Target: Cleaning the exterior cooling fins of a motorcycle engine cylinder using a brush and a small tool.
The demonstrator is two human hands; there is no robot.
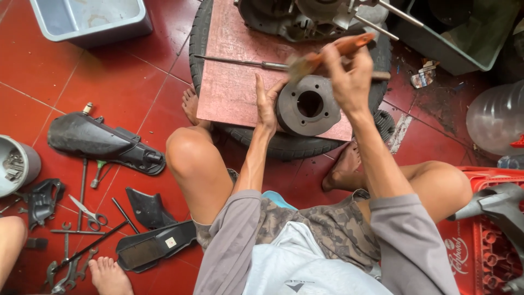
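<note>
My left hand presses flat against the left side of a dark grey metal cylinder with a round bore, which stands on a reddish board laid across a black tyre. My right hand is raised above the cylinder and grips an orange-handled paintbrush, its bristles pointing down-left near the cylinder's top edge.
An engine casing and a long metal rod lie on the board. A grey tub sits top left, a green bin top right. Black plastic covers, scissors and wrenches litter the red floor. Another person's foot is bottom left.
</note>
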